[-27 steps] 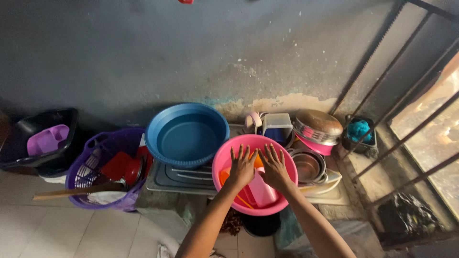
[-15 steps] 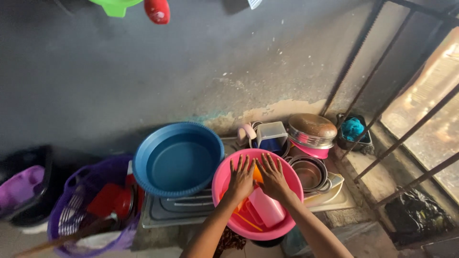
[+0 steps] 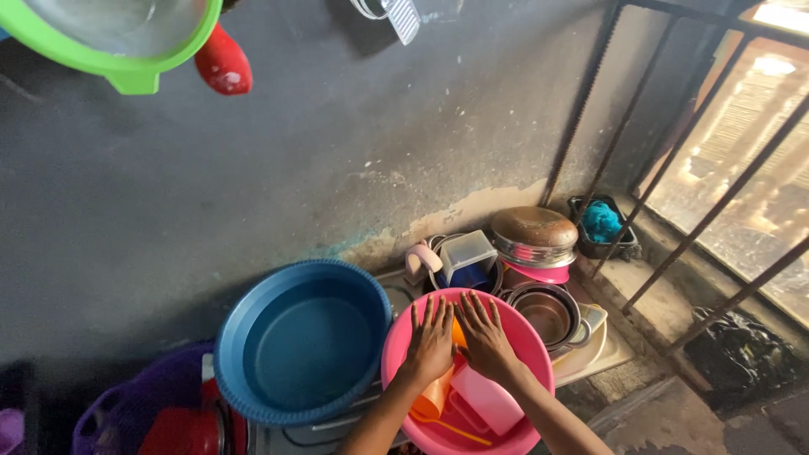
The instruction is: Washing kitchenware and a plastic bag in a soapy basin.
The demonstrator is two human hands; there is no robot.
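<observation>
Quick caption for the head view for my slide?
Both hands, left hand and right hand, rest flat inside a round pink plastic basin beside an empty round blue plastic basin.

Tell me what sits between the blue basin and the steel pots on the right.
In the head view, the pink basin sits between the blue basin and steel pots, both hands inside.

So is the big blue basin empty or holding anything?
Empty: the blue basin shows only its bare blue floor, while both hands rest in the pink basin beside it.
</observation>
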